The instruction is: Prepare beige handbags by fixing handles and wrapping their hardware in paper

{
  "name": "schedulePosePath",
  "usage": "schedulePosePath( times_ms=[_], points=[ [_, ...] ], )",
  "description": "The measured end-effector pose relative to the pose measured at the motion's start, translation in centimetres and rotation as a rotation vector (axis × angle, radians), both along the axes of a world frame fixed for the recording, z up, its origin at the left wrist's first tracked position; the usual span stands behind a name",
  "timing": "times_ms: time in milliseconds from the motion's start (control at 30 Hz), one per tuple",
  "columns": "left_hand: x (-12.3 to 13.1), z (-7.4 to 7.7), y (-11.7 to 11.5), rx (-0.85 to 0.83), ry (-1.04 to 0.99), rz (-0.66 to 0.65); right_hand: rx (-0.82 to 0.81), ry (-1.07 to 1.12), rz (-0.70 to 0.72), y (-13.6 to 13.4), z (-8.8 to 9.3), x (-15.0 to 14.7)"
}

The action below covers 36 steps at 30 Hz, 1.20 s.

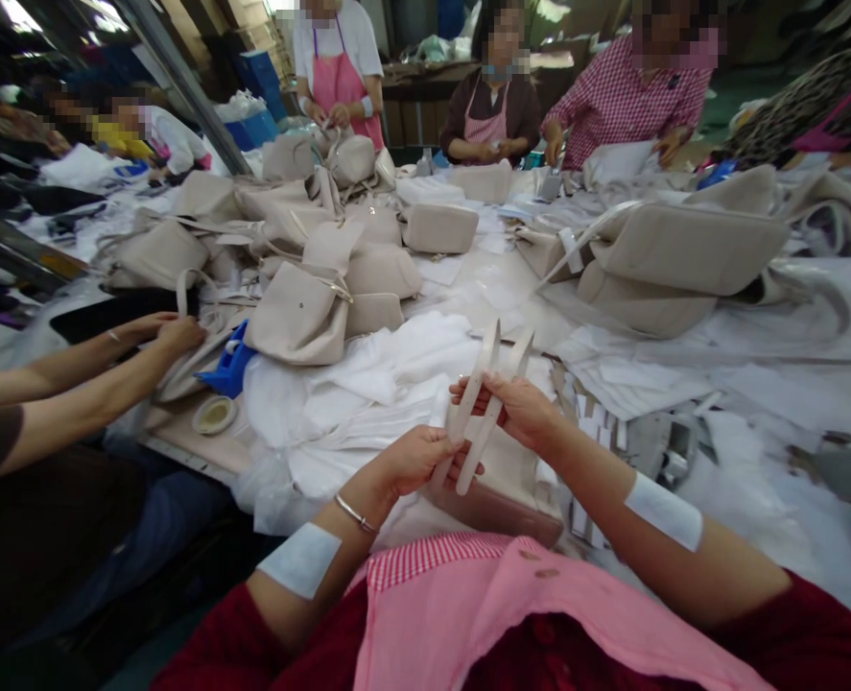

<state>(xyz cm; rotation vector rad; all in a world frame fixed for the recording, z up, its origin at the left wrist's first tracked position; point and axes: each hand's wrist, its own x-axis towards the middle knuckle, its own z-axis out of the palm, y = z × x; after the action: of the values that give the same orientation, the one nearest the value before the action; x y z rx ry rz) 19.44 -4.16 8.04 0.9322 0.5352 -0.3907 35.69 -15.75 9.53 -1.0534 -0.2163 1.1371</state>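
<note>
Holding two flat, pale beige straps (487,363) upright above the lap, the person works at the near edge of a crowded counter (791,384). The left hand (417,459) is closed round the lower ends of the pale beige straps, fingers curled and thumb on top. The right hand (522,408) pinches them higher up, about mid-length, with thumb and fingertips drawn narrow. The upper ends fan slightly apart and stand free in the air. Just beneath both hands lies a beige handbag with a darker lower edge (511,509), partly hidden by the wrists. A thin silver bangle (357,513) sits on the left wrist.

Judging by the grip, the step in hand is matching or checking the two strips against each other. Any further handling calls for level ends and flat faces, with the lower grip firm enough that neither strip slips.

Crumpled white wrapping sheets (367,384) spread over the counter beyond the hands. A heap of finished beige bags (310,307) rises behind them. To the left, a co-worker's hands (173,334) rest on another bag's handle, near a blue plastic piece (230,363) and a small round cream dish (215,415). A large flat beige bag (684,250) lies well apart to the right, and several people in aprons work along the far side.
</note>
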Motion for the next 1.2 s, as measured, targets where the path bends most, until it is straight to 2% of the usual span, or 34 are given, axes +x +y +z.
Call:
schedulePosePath(
  times_ms=[200, 367, 467, 567, 667, 800, 933, 1000, 1067, 1133, 1200],
  points=[
    [2.3, 0.8, -0.3, 0.024, 0.014, 0.04, 0.018, -0.096, 0.052, 0.3, -1.0, -0.9],
    [3.2, 0.6, -0.8, 0.139, 0.037, 0.071, -0.006, -0.058, 0.116, -0.1, -1.9, -1.2],
    [2.8, 0.1, -0.8, 0.133, 0.045, 0.057, -0.042, -0.062, 0.039, 0.0, -2.4, -1.0],
    [2.0, -0.2, -0.6, 0.113, 0.084, -0.01, -0.039, -0.027, -0.039, 0.1, -2.1, -0.1],
    [1.3, -0.3, -0.6, 0.184, 0.117, -0.01, -0.013, 0.052, -0.023, 0.2, -1.5, 0.2],
    [1.3, -0.4, -0.9, 0.3, 0.105, 0.029, 0.058, 0.179, -0.013, 0.6, -1.5, -1.4],
    [0.9, -0.5, -1.4, 0.411, 0.102, -0.051, -0.055, 0.223, -0.056, 1.1, -2.5, -3.0],
    [0.2, -0.3, -1.4, 0.534, 0.054, -0.137, -0.113, 0.242, -0.063, 1.3, -3.0, -3.2],
    [-0.9, -0.3, -0.5, 0.753, -0.024, -0.175, -0.154, 0.237, -0.094, 1.5, -3.6, -2.9],
    [-2.8, -0.4, 1.7, 1.037, -0.076, -0.079, -0.195, 0.215, -0.153, 1.4, -4.3, -2.4],
    [-5.7, -0.7, 5.9, 1.319, -0.021, 0.149, -0.244, 0.193, -0.212, 1.2, -5.2, -1.7]
  ],
)
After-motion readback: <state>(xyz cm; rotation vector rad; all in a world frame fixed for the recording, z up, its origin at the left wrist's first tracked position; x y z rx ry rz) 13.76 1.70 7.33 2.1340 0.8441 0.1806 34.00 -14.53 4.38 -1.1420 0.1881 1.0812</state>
